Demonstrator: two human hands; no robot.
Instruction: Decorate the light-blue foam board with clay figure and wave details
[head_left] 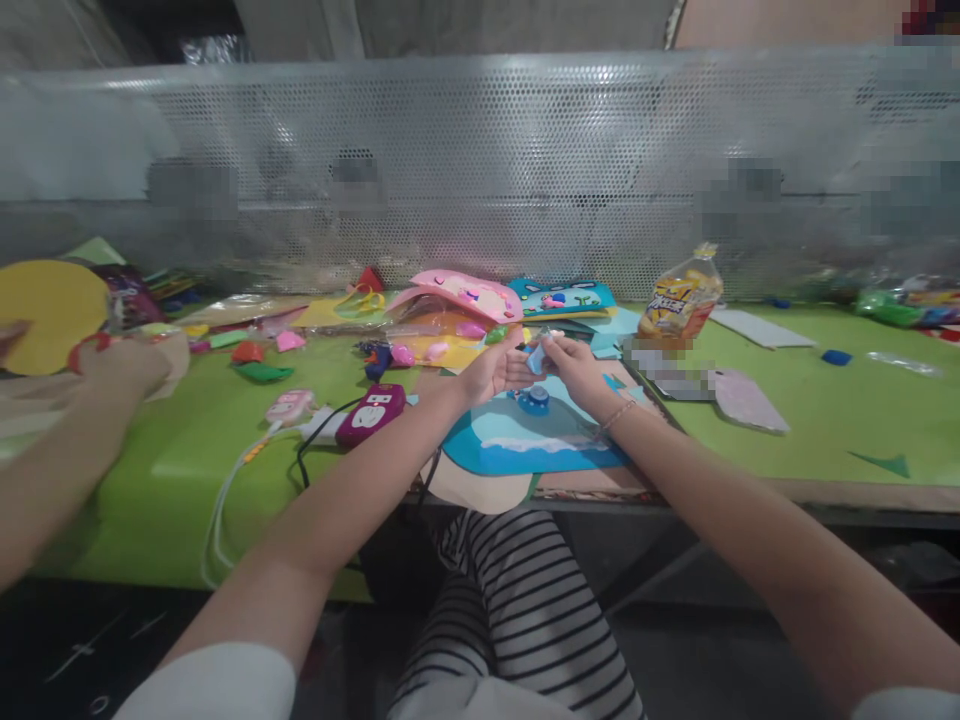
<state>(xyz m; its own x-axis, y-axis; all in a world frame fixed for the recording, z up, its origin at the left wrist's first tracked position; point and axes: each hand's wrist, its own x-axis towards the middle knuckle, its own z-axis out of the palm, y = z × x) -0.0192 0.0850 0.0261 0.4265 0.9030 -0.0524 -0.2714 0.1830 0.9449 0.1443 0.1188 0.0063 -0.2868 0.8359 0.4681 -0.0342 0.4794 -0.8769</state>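
My left hand (495, 368) and my right hand (571, 362) meet above the green table, fingers pinched together on a small light-blue felt piece (535, 357). Just below them lies a blue felt sheet (525, 440) with a white wave strip and a small round blue part (534, 400) on it. Both forearms reach out from the bottom of the view.
A co-worker's arm and hand (124, 362) reach in at the left beside a yellow disc (49, 312). A maroon device (370, 413) with a black cable, a pink device (290, 405), a pink felt shape (459, 292), a snack bag (681, 300) and felt scraps lie around. A perforated metal screen (480, 170) backs the table.
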